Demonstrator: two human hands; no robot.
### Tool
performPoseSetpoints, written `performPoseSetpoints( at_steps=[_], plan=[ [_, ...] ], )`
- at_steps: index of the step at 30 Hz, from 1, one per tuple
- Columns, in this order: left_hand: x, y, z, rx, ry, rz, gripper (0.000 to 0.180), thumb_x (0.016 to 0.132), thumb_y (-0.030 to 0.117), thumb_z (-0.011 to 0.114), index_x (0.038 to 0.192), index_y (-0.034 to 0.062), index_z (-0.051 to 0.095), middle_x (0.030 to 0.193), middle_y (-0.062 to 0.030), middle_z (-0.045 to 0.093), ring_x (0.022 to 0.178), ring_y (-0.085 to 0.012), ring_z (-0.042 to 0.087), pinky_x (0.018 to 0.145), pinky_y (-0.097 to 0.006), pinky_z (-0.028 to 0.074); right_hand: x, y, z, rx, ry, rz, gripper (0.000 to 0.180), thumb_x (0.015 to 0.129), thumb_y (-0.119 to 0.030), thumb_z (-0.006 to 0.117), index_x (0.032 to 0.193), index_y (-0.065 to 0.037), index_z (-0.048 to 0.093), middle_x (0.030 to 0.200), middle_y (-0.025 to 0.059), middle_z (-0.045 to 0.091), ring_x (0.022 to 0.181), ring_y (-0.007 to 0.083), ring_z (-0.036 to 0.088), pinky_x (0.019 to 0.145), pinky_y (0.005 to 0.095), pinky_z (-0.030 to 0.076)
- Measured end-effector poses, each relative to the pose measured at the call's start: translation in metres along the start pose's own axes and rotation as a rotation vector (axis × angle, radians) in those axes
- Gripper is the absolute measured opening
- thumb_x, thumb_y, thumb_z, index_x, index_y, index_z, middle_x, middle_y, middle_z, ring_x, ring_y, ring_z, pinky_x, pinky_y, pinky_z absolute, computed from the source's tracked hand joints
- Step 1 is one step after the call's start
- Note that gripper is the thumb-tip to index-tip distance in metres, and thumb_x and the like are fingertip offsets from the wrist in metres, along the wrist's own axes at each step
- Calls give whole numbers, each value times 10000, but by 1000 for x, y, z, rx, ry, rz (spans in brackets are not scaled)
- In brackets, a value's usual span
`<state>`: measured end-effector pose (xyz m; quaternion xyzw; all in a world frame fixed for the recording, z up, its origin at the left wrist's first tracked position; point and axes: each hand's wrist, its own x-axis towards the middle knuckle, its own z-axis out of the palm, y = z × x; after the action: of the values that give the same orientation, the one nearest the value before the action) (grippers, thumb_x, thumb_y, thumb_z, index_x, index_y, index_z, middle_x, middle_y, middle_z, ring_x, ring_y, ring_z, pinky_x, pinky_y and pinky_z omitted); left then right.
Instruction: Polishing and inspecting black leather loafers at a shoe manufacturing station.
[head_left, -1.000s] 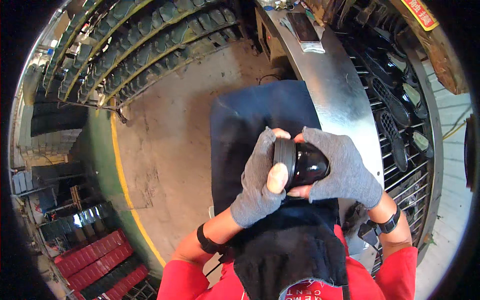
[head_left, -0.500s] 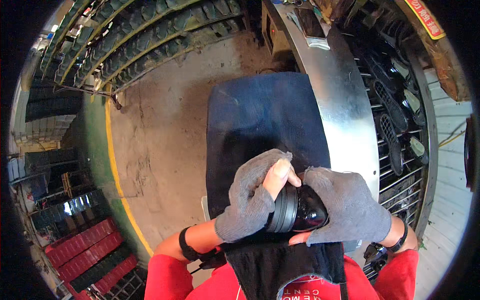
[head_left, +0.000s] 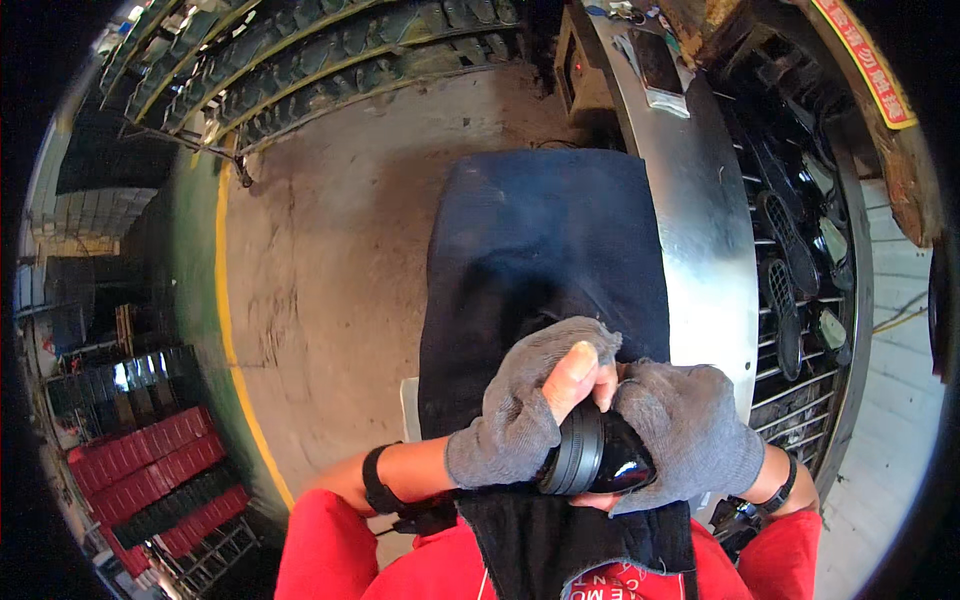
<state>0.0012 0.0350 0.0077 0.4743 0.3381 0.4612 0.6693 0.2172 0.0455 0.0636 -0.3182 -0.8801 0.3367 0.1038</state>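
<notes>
Close to my body, over my lap, I hold a glossy black shoe [head_left: 624, 465] with a ridged black sole [head_left: 579, 452]. My left hand [head_left: 530, 410], in a grey knit glove with bare fingertips, is closed round the sole side, its thumb and a finger pressing at the upper edge. My right hand [head_left: 690, 430], gloved alike, wraps the shiny toe end, with fingertips showing beneath it. Much of the shoe lies hidden behind the gloves. Below the hands, a dark blue cloth [head_left: 550, 225] covers my lap.
A metal bench [head_left: 705, 230] runs along my right, with a dark phone-like slab [head_left: 655, 62] on it. Beyond it, a barred rack holds several shoes and dark soles [head_left: 785, 215]. Shelves of dark shoe-shaped pieces [head_left: 370, 65] stand far left; red ribbed pieces [head_left: 145, 450] lie nearer.
Both hands and the shoe sit slightly lower in the picture, while the whole view has shifted a little. The right glove now covers more of the toe.
</notes>
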Motion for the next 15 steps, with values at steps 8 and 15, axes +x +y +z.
performPoseSetpoints(
  at_steps=[8,15],
  plan=[
    [23,-11,-19,76,-108,89,451,1119,476,421,1029,54,551,999,-54,550,917,-201,526,903,-349,437,27,10,-11,-131,-21,-88,853,716,-806,762,967,2,659,756,142,599,642,349,631,574,447,507],
    [62,-11,-16,-97,223,-35,493,1142,516,377,935,96,530,942,10,492,885,-92,454,835,-260,388,54,27,61,1246,977,656,799,1110,-647,264,1125,18,706,1080,125,763,937,186,724,872,333,580]
  ],
)
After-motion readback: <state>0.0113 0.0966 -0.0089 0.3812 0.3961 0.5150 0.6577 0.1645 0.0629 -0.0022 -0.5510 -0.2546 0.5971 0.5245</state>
